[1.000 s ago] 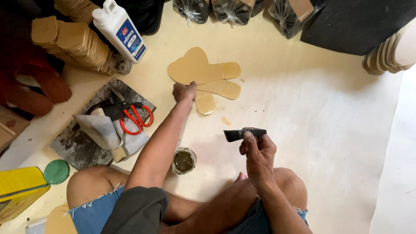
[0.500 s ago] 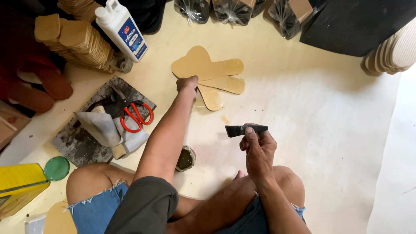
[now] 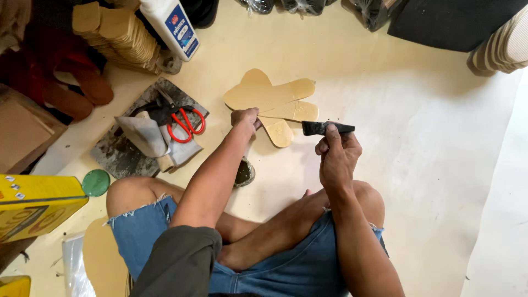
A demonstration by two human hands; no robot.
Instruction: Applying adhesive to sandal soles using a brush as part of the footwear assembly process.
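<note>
Since the earlier frames the left hand (image 3: 245,116) has slid a little along the fan of tan insole-shaped cutouts (image 3: 272,99), and now rests at their near edge, where the pieces overlap; its fingers are curled down on the pile, though whether they pinch one piece or only press I cannot tell. The right hand (image 3: 335,151) hovers just to the right of the pile, its fingers closed round the handle of a dark brush (image 3: 324,128) (bristle end pointing at the cutouts). The cutouts lie on the cream floor (image 3: 418,137), well toward its far edge; a small open tin (image 3: 243,172) of dark paste sits beside the left forearm. To my eye the work goes best with the pile pinned flat; strokes kept light; one piece separated at a time. Red-handled scissors (image 3: 187,122) lie on a stained board (image 3: 118,154) to the left.
</note>
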